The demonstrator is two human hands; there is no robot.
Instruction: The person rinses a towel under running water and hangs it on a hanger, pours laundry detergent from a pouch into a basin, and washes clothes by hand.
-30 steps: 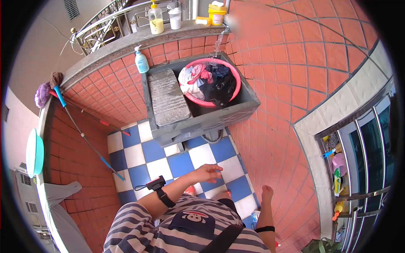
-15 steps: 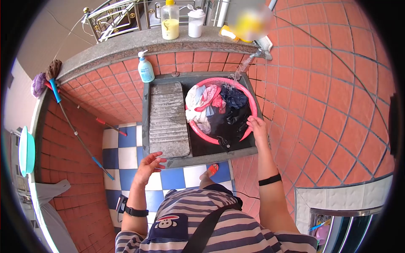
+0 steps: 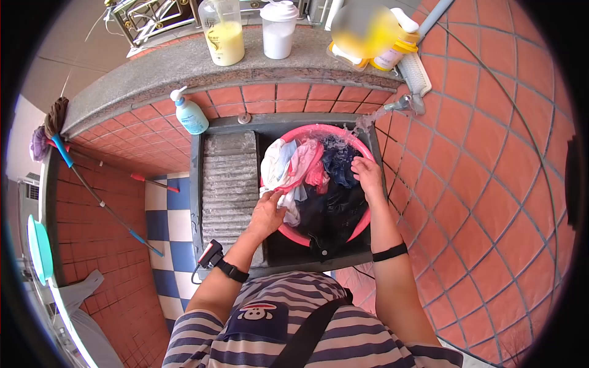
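A pink basin (image 3: pixel 367 147) full of wet clothes sits in a dark stone sink (image 3: pixel 270 268). White and pink garments (image 3: pixel 300 164) are bunched on its left side, a navy garment (image 3: pixel 337 161) lies at the upper right, and black cloth (image 3: pixel 325 211) spreads across the front. My left hand (image 3: pixel 268 213) is open at the basin's left rim, its fingertips beside the white cloth and thumb apart. Over the right rim, my right hand (image 3: pixel 368 176) is open with loosely bent fingers close to the navy garment. Water runs from the tap (image 3: pixel 405 103) into the basin.
A ribbed washboard (image 3: pixel 228 184) fills the sink's left side. Behind it stands a blue pump bottle (image 3: pixel 189 113). On the ledge are a bottle of yellow liquid (image 3: pixel 223 43), a white lidded container (image 3: pixel 279 30) and a yellow-and-white bottle (image 3: pixel 394 49). A mop (image 3: pixel 61 147) leans left.
Both hands have moved forward over the basin, the left from in front of the sink, the right from the basin's lower right rim. The view has come closer to the sink.
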